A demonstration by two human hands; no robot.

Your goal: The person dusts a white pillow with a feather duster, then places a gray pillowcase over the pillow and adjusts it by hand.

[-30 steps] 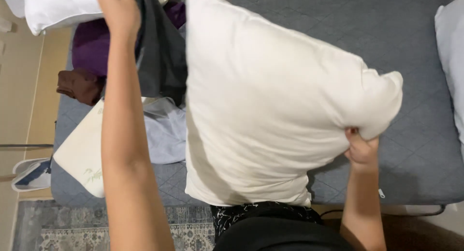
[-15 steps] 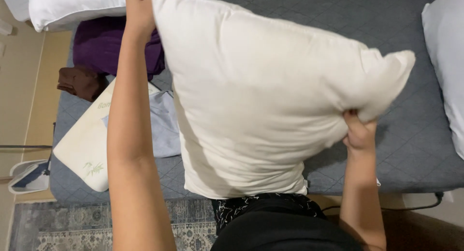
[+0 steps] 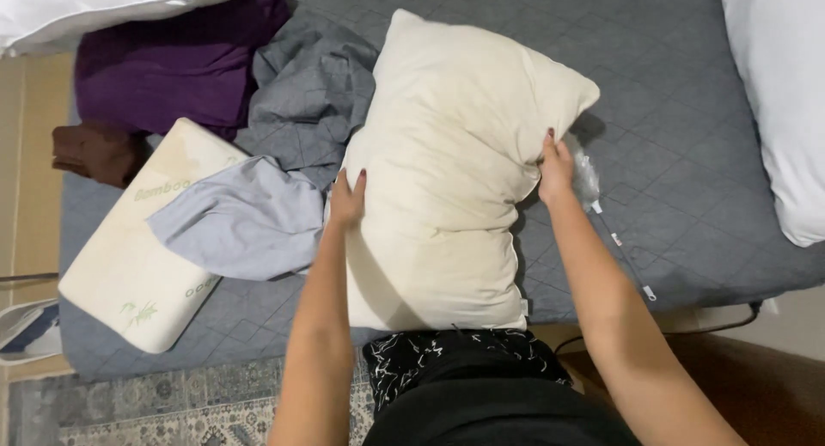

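Grey quilted mattress [image 3: 670, 128], filling most of the frame. Item: cream pillow [image 3: 447, 171], bare of a case, lying at centre, long axis running from upper right to lower middle. Left hand [image 3: 347, 201] presses its left edge, fingers close together and flat. Right hand [image 3: 555, 167] pinches its right edge, fingers curled into the fabric. Left of pillow: crumpled grey cloth [image 3: 249, 214], partly over a cream foam pillow [image 3: 129, 257]. Upper left: purple fabric [image 3: 172, 64]. Right edge: white pillow [image 3: 782, 94].
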